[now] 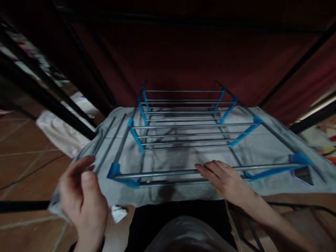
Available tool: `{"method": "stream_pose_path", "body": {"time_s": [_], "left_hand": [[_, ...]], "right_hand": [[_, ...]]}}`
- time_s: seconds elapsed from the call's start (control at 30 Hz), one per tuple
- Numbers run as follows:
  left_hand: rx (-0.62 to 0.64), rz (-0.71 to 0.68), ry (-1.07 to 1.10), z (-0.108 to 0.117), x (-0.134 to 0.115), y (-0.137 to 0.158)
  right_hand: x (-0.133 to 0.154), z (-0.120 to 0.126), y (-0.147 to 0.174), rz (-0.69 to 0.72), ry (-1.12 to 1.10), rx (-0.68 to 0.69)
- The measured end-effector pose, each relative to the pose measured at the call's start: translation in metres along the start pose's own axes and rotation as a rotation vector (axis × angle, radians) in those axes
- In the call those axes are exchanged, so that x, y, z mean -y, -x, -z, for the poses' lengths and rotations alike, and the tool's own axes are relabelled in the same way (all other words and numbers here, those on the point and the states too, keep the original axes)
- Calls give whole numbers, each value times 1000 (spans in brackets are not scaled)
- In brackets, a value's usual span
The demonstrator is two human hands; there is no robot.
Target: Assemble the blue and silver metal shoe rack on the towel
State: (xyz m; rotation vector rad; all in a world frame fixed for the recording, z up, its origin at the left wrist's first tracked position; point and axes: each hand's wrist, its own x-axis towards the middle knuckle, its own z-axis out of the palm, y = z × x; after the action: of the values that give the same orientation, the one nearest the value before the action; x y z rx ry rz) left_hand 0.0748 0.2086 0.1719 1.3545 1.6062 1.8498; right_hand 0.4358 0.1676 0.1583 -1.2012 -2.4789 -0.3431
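A rack of grey metal tubes with blue plastic connectors lies on a cloth-covered surface in front of me. My right hand rests over its nearest tube, fingers draped across it and close together; the thumb is hidden. My left hand is raised at the surface's left edge, with thumb and fingers apart and nothing seen between them. Just beyond it, two loose grey tubes lie side by side on the cloth, left of the rack. The left hand is slightly blurred.
Grey cloth covers the surface. A phone-like object lies near the right front connector. Dark posts and a red panel stand behind. Striped fabric hangs at left above the tiled floor. A small white scrap is below the front edge.
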Motion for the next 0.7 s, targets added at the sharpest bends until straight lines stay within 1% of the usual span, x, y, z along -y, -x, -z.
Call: {"method": "stream_pose_path", "body": {"time_s": [0.03, 0.13, 0.17, 0.23, 0.3, 0.4, 0.57, 0.7], "left_hand": [[66, 60, 30, -4, 0, -7], [257, 310, 210, -20, 4, -19], [280, 370, 262, -25, 6, -20], [289, 430, 322, -32, 8, -19], [309, 454, 344, -37, 6, -17], [368, 466, 322, -38, 3, -16], [349, 438, 293, -38, 2, -16], [342, 450, 292, -39, 3, -15]], "right_hand": [[-1, -1, 0, 2, -10, 5], [-3, -2, 0, 2, -18, 25], [-4, -2, 0, 4, -14, 30], [-5, -3, 1, 10, -8, 32], [-6, -5, 4, 10, -12, 35], [-7, -6, 7, 3, -28, 52], [-8, -6, 8, 8, -44, 32], [-8, -5, 7, 11, -49, 12]]}}
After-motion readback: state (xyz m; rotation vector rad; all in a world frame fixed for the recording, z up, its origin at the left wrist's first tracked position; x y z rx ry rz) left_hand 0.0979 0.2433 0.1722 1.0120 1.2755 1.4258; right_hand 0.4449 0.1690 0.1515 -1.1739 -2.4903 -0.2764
